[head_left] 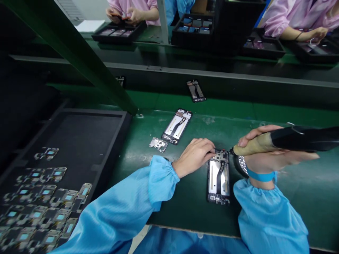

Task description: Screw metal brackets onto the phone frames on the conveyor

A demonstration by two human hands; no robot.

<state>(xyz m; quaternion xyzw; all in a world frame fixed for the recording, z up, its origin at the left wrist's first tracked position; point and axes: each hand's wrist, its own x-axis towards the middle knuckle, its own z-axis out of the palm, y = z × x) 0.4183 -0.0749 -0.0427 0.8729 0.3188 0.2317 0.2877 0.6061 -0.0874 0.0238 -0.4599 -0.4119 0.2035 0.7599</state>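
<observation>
An opened smartphone [218,178] lies on the green bench in front of me, its circuit board and metal interior exposed. My left hand [197,155] has its fingers bent together on the upper left edge of that phone, by the board [221,155]. My right hand [261,160] is wrapped round an electric screwdriver [254,144], black with a yellowish front part. The screwdriver's dark tip points left, just right of the phone's top. Under it sits a dark round piece with shiny dots [242,165]. A blue band [261,176] circles my right wrist.
Another opened phone [177,126] and a loose circuit board [158,144] lie left of centre; a further phone [196,91] lies behind. A black tray [79,132] with several boards stands left. A green post [87,67] slants overhead. Co-workers in pink sleeves [278,17] work beyond the ledge.
</observation>
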